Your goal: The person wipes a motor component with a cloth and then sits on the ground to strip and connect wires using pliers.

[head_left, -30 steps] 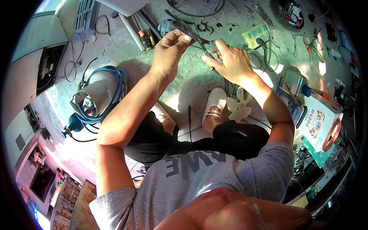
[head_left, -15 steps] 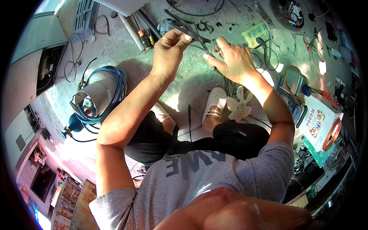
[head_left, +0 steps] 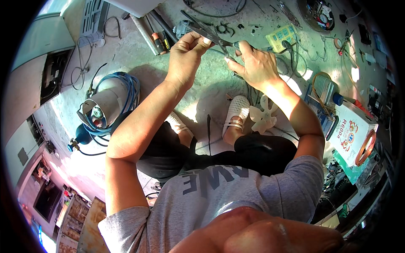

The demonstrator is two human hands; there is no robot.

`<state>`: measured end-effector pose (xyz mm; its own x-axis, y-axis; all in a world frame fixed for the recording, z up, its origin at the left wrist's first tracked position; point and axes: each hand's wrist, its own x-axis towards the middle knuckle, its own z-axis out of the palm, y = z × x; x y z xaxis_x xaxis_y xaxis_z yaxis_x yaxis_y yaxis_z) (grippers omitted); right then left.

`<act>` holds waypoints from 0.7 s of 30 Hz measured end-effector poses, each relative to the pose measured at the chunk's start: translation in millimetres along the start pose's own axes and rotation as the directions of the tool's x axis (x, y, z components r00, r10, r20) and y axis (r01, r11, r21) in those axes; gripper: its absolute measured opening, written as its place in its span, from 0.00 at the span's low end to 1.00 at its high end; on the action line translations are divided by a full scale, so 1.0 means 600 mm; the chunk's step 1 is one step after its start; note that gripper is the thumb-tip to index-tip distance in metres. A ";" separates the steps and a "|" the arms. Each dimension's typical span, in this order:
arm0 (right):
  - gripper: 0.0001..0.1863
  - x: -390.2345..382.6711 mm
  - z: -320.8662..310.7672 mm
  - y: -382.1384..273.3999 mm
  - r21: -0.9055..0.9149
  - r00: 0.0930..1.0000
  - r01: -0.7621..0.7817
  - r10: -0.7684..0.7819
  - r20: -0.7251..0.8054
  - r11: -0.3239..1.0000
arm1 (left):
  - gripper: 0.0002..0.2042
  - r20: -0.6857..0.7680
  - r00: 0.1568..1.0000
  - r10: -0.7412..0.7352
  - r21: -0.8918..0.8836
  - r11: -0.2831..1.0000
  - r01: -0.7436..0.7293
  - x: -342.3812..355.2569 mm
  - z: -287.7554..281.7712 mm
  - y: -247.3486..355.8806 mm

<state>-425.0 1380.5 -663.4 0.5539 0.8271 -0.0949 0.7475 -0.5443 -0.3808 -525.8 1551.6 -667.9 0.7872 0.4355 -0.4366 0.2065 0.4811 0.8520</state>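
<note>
My right hand (head_left: 258, 67) is closed on the handles of a pair of dark scissors (head_left: 220, 42), held up over the floor. The scissors' blades point to the upper left and stand apart. Close to them, my left hand (head_left: 185, 57) is in a pinch, its thumb and forefinger tips right by the blades. What the left fingers hold is too small or hidden to make out. Beyond the hands, a grey motor-like part (head_left: 182, 28) and a black ring-shaped part (head_left: 223, 28) lie on the concrete.
A white fan blade (head_left: 263, 114) lies beside my right shoe (head_left: 237, 110). Coiled blue hose (head_left: 131, 90) wraps a cylinder at left. Orange-handled screwdrivers (head_left: 157, 42) lie at far left of centre, a yellow board (head_left: 282, 38) at far right, and a white box (head_left: 348, 135) at right.
My right hand has shifted very slightly on the scissors' handles. The left hand keeps its pinch by the blades, and the surroundings look the same.
</note>
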 end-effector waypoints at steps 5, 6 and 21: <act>0.21 -0.002 0.012 0.008 -0.052 0.995 0.040 -0.044 -0.087 0.998 | 0.05 0.009 1.000 -0.029 -0.037 0.999 0.029 0.003 -0.001 -0.004; 0.21 -0.002 0.014 0.008 -0.067 0.995 0.039 -0.045 -0.094 0.997 | 0.05 0.012 0.999 -0.034 -0.040 0.999 0.035 0.003 -0.001 -0.003; 0.28 0.021 0.034 0.064 0.150 0.928 -0.300 0.251 0.277 0.942 | 0.08 0.089 0.995 -0.051 0.059 0.997 0.046 -0.011 0.004 -0.004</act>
<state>-396.6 1373.0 -698.1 0.5998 0.6695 -0.4383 0.4831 -0.7396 -0.4686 -530.4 1545.7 -666.2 0.8241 0.3409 -0.4524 0.2763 0.4552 0.8464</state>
